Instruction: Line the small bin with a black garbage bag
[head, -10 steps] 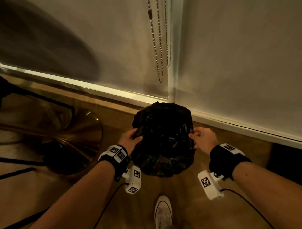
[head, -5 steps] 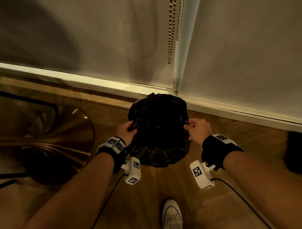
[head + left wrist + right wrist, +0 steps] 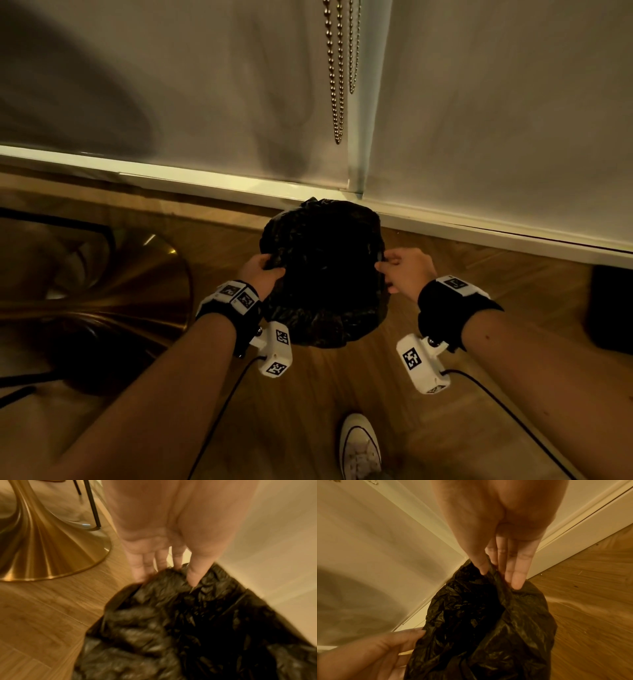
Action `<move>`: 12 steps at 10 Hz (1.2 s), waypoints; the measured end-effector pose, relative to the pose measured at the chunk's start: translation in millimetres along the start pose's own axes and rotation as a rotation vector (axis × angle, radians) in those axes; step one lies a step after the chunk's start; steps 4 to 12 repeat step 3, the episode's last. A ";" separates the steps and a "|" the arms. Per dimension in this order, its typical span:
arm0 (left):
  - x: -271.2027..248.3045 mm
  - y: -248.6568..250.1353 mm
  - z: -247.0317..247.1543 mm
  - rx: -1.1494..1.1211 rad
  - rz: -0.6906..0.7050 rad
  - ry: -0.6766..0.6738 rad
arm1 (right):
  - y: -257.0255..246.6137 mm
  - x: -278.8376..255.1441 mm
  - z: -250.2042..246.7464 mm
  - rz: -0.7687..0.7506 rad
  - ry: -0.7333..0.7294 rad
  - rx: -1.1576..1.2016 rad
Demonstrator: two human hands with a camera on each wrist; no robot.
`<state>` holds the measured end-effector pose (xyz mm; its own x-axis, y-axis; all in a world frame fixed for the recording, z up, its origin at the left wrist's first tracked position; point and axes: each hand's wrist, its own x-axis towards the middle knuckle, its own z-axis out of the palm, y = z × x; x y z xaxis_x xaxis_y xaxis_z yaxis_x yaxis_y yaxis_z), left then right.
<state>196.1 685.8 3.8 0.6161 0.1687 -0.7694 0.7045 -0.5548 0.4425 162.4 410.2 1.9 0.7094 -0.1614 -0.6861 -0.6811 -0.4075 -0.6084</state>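
Wood floor [image 3: 308,394] at the foot of a pale wall [image 3: 171,85], white skirting [image 3: 205,178] along it, bead chain [image 3: 337,68] hanging above. Brass flared base [image 3: 130,294] off to the left, white shoe [image 3: 359,448] near bottom.

Black garbage bag [image 3: 322,274] sits just in front of the skirting, draped over the small bin; bin itself is fully hidden under the plastic, can't see any rim or wall.

Versus a second ago: head view has come in closer and both hands have crept slightly up and back along the bag's sides. Bag shape barely changed, overhang still bunched at the front.

Left hand [image 3: 262,274] grip: thumb and fingers clamped on a fold at the bag's left edge. Right hand [image 3: 402,270] grip: pinching plastic at the right edge.

Read: bag is on, this is the rim-tucking stage, nearly done. Front slack likely still needs smoothing.
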 end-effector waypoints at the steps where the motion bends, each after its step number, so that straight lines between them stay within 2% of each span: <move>1: -7.0 9.3 -5.8 0.028 -0.009 0.058 | -4.8 -7.3 -11.2 -0.033 -0.001 -0.076; 2: -32.8 26.2 -9.7 0.073 0.021 0.090 | -15.8 -20.5 -26.0 -0.078 0.025 -0.142; 3: -59.7 37.8 -10.3 0.071 0.098 0.112 | -25.1 -34.8 -37.3 -0.110 0.077 -0.106; 12: -59.7 37.8 -10.3 0.071 0.098 0.112 | -25.1 -34.8 -37.3 -0.110 0.077 -0.106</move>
